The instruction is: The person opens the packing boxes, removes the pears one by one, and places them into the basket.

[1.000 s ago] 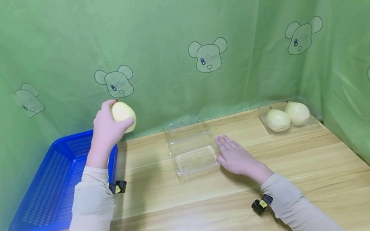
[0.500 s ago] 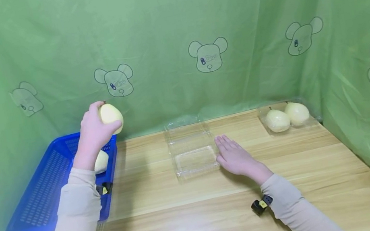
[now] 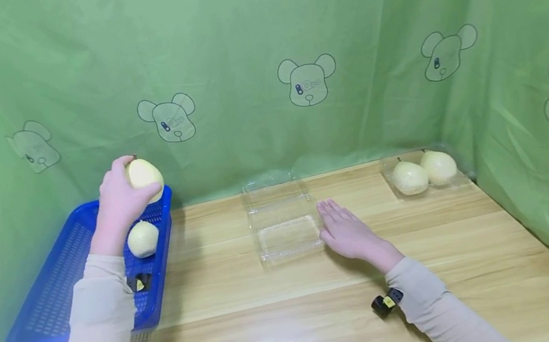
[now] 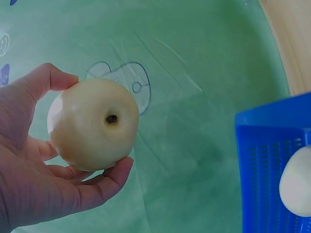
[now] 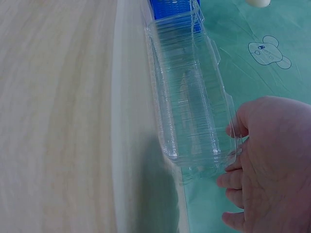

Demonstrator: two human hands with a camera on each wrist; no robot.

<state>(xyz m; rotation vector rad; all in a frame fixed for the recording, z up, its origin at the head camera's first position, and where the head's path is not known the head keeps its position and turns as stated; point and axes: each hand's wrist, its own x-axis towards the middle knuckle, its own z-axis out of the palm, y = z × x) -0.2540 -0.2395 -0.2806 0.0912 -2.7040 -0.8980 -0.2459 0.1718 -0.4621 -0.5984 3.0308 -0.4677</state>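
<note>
My left hand (image 3: 118, 204) grips a pale yellow pear (image 3: 146, 177), raised above the far end of the blue basket. In the left wrist view, thumb and fingers curl round the pear (image 4: 95, 126), and its dark stem hollow faces the camera. A second pear (image 3: 143, 239) sits in the basket below. At the middle of the table lies a clear plastic clamshell box (image 3: 290, 238) with its lid laid open towards the back. My right hand (image 3: 352, 238) rests at the box's right edge, fingers straight; in the right wrist view its fingertips are right at the rim.
The blue mesh basket (image 3: 55, 310) stands at the table's left. Another clear box at the back right holds two pears (image 3: 410, 177). Green curtain (image 3: 230, 39) with mouse-like heads closes off the back and sides. Each wrist carries a small black camera (image 3: 382, 305).
My left hand has moved left with the pear, back over the basket, and the pear inside the basket has come into view. The right hand has stayed at the box.
</note>
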